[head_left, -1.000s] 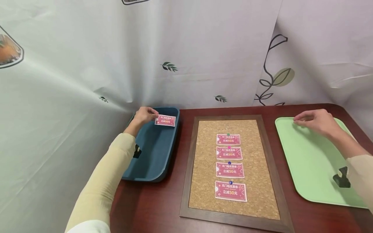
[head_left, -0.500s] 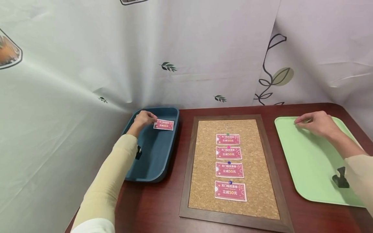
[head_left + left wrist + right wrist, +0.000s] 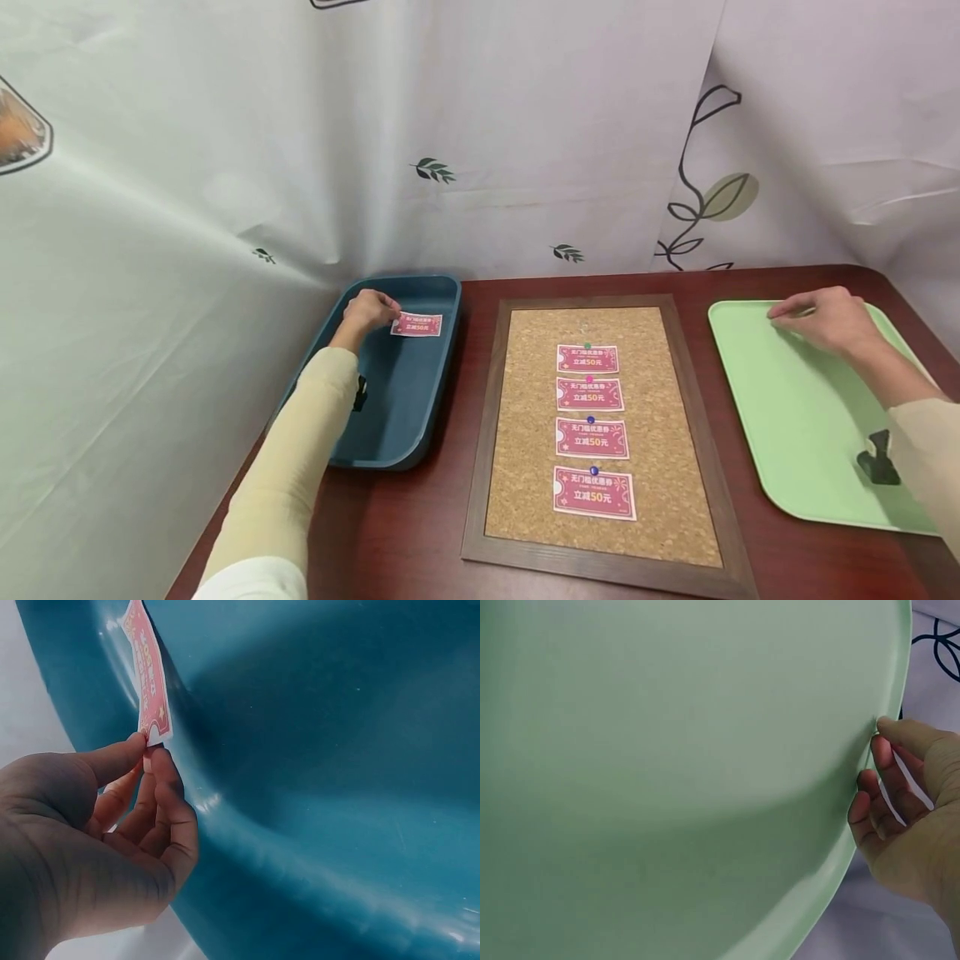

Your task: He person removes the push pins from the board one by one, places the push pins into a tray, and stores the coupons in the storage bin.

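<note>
My left hand (image 3: pixel 371 310) pinches a pink coupon (image 3: pixel 151 679) by one short end, between thumb and fingertips. The coupon is over the blue bin (image 3: pixel 397 400), near its back wall. Over the far part of the green tray (image 3: pixel 787 417), my right hand (image 3: pixel 821 317) has thumb and forefinger tips together. A small pin (image 3: pixel 875 720) pokes out between them; the rest is hidden by the fingers. Between bin and tray lies a framed cork board (image 3: pixel 525 467). Down its middle hang several pink coupons, the lowest coupon (image 3: pixel 594 496) under a blue pushpin (image 3: pixel 595 471).
A clear pushpin (image 3: pixel 584 327) stands in the cork above the top coupon (image 3: pixel 587 360). The board's raised wooden frame (image 3: pixel 600 575) lies on the dark red table (image 3: pixel 367 533). A patterned sheet (image 3: pixel 487 125) rises behind the table and along the left side.
The left hand has lowered the coupon a little into the bin and shifted slightly left. My right hand has drifted slightly to the right over the tray.
</note>
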Demonstrator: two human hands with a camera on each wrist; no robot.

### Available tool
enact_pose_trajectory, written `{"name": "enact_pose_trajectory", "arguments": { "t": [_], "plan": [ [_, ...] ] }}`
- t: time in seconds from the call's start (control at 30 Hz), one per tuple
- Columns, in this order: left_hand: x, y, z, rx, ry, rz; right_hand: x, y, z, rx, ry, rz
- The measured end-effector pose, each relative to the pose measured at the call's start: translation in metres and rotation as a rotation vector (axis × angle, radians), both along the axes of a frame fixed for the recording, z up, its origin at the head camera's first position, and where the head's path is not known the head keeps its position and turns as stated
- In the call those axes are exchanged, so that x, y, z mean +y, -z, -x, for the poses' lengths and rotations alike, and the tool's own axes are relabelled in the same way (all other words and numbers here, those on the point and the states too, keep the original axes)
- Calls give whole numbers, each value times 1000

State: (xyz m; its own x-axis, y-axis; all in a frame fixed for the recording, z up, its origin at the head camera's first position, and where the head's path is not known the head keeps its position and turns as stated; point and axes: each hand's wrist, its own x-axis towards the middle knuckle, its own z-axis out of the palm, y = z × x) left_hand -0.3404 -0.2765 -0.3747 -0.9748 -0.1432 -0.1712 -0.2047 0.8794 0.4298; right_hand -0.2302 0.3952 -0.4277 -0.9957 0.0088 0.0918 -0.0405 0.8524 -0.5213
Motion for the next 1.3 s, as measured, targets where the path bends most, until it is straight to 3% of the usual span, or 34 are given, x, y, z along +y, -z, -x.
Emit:
{"name": "enact_pose_trajectory", "arguments": {
  "t": [0.27, 0.67, 0.97, 1.3],
  "plan": [
    [0, 2, 1, -7, -104, -27, 2, 0, -2, -12, 36, -10],
    [-3, 0, 2, 48, -105, 48, 6, 1, -3, -13, 66, 13],
    [9, -23, 1, 136, 23, 74, 7, -6, -5, 22, 79, 43],
    [29, -51, 4, 218, 47, -18, -6, -18, -5, 36, 93, 114]
  ]
}}
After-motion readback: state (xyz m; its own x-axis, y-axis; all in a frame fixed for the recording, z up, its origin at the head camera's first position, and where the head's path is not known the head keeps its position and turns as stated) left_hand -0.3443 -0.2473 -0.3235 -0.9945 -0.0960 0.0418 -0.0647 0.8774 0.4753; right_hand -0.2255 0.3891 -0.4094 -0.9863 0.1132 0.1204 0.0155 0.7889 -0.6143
